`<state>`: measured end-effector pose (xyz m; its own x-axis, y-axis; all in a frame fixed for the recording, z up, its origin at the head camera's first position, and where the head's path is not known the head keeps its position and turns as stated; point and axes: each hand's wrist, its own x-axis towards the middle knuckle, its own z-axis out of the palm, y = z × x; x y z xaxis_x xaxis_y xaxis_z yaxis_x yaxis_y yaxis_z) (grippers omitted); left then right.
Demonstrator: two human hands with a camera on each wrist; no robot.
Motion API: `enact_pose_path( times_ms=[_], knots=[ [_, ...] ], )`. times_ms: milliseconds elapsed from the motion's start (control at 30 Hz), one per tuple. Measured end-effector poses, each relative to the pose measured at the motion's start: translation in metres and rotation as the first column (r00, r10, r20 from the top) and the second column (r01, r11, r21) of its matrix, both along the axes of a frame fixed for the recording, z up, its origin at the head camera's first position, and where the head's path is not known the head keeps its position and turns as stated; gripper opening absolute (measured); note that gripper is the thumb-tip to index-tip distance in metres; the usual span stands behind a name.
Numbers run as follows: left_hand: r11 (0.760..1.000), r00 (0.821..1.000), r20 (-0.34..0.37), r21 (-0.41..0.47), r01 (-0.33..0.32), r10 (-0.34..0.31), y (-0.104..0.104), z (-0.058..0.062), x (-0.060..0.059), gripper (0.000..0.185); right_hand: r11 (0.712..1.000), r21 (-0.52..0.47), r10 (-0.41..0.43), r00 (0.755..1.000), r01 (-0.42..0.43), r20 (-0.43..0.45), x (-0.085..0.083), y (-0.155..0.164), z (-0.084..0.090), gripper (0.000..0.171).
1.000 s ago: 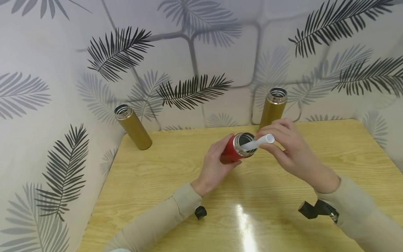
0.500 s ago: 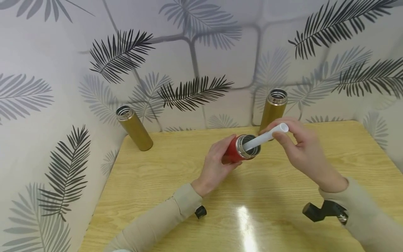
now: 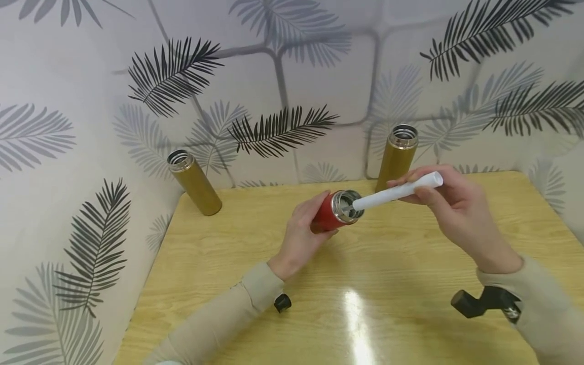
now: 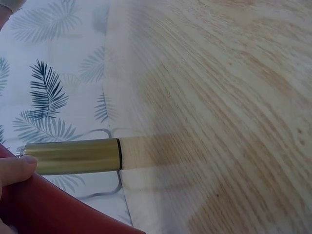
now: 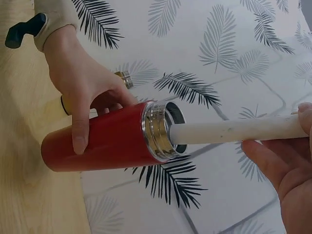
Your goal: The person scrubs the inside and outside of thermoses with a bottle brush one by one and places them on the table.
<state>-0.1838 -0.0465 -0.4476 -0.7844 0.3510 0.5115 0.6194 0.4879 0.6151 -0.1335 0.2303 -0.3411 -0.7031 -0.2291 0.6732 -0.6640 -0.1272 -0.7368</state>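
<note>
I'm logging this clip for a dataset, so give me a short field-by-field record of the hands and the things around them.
left hand: grips red flask, tilted above the table
right hand: holds white stick, its tip inside the flask mouth
gold flasks: left one and right one, both open, upright by the wall
surface: wooden table

The left hand (image 3: 301,235) is gripping a tilted red flask (image 3: 329,218) above the counter (image 3: 365,314). The right hand (image 3: 456,210) is holding a white tube (image 3: 397,191) whose end is sitting in the flask mouth.
</note>
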Motion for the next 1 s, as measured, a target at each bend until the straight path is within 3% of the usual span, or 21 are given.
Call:
enact_pose_path(
  times_ms=[133, 233, 367, 467, 567, 767, 867, 1000],
  knots=[
    [1.000, 1.000, -0.013, -0.023, -0.001, 0.001, 0.002, 0.001, 0.001, 0.083, 0.998, 0.065, -0.003, 0.999, 0.006, -0.051, -0.005, -0.008, -0.009, 0.017],
    [0.998, 0.999, -0.043, -0.054, 0.012, -0.015, 0.008, 0.005, 0.003, 0.082, 0.985, 0.154, -0.045, 0.983, 0.073, -0.179, -0.010, -0.015, -0.016, 0.022],
    [0.996, 0.998, -0.039, -0.071, 0.048, -0.051, 0.015, 0.008, 0.006, 0.083, 0.930, 0.254, -0.162, 0.916, 0.266, -0.366, -0.015, -0.021, -0.022, 0.038],
    [0.997, 0.999, 0.003, -0.058, 0.043, -0.043, 0.016, 0.006, 0.007, 0.083, 0.893, 0.288, -0.202, 0.879, 0.346, -0.431, -0.017, -0.021, -0.025, 0.040],
    [0.998, 0.999, 0.034, -0.053, 0.030, -0.029, 0.014, 0.003, 0.008, 0.084, 0.884, 0.303, -0.209, 0.880, 0.357, -0.426, -0.018, -0.020, -0.029, 0.040],
    [0.998, 0.996, 0.081, -0.061, 0.032, -0.027, 0.010, 0.002, 0.008, 0.085, 0.895, 0.289, -0.234, 0.908, 0.341, -0.348, -0.020, -0.013, -0.032, 0.047],
    [0.997, 0.996, 0.091, -0.074, 0.025, -0.019, 0.008, 0.003, 0.009, 0.084, 0.895, 0.259, -0.266, 0.900, 0.364, -0.347, -0.018, -0.008, -0.026, 0.051],
    [0.995, 0.997, 0.075, -0.100, 0.013, -0.005, 0.005, 0.005, 0.009, 0.085, 0.893, 0.169, -0.336, 0.868, 0.416, -0.365, -0.016, -0.002, -0.013, 0.057]
  ],
)
